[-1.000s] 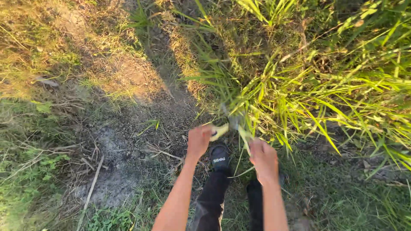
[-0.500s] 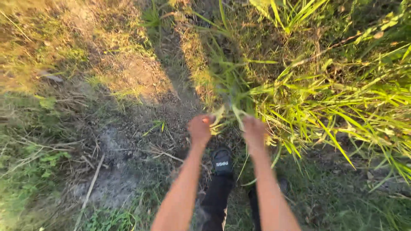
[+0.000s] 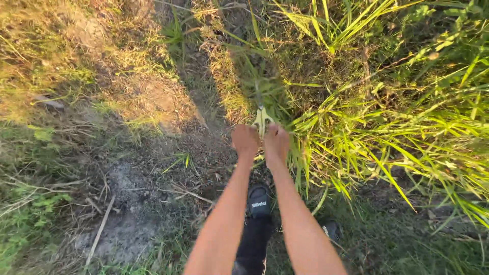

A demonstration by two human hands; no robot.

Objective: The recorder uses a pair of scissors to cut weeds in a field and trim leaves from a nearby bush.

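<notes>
A person is standing at the edge of a path, both arms stretched forward at the centre of the frame. The left hand (image 3: 246, 140) and the right hand (image 3: 276, 141) are each closing tightly around one pale yellow handle of a pair of garden shears (image 3: 261, 116), the handles drawn almost together just above the knuckles. The dark blades are pointing up the frame, into the base of a tall grass clump (image 3: 356, 97) filling the upper right.

The blade tips are lying half hidden among the stems, so they could be biting into soil or a stone that the grass is covering. The cut stalks could also be springing back toward the wrists. One black sandal (image 3: 259, 199) is sitting directly below the hands, and a slip of the shears toward the body could be bringing the blades down near that foot.

Counted here: two hands, one pair of shears, one sandal clearly showing and a second (image 3: 331, 229) only partly visible at the lower right. A patch of bare dirt (image 3: 127, 203) is spreading across the lower left.
</notes>
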